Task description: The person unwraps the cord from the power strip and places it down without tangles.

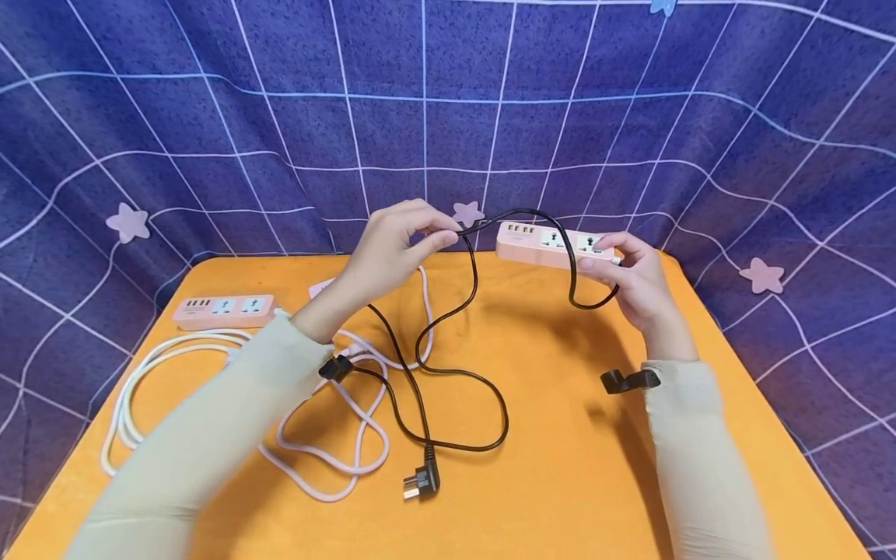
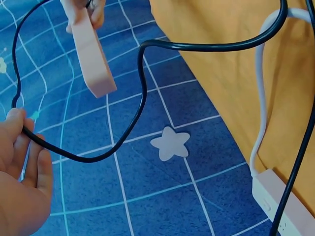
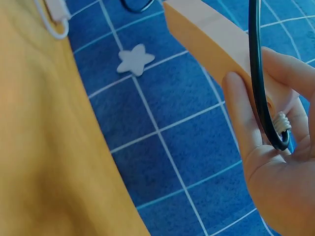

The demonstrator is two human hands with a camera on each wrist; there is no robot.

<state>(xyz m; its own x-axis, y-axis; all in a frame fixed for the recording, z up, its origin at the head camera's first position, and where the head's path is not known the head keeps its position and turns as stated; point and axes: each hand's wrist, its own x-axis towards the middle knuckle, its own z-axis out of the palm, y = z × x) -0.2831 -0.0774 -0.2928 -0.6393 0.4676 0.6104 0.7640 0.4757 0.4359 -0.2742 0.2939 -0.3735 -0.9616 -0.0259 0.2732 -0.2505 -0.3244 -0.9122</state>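
Observation:
My right hand (image 1: 640,286) holds a pink power strip (image 1: 533,249) by its cord end, raised over the far right of the table. Its sockets and USB ports show in the head view. Out of that end comes a black cord (image 3: 255,64), which bends back in a loop past the strip's side. Between thumb and fingers, my left hand (image 1: 400,243) pinches the black cord (image 2: 216,47) a stretch further along. The rest of the cord winds down onto the table and ends in a black plug (image 1: 424,477) near the front.
A second pink power strip (image 1: 224,311) lies at the left with a coiled white cord (image 1: 120,412). Another strip (image 2: 280,196), partly hidden by my left arm in the head view, has a pale cord (image 1: 318,491) lying under the black one. A blue gridded cloth (image 1: 448,132) hangs behind the table.

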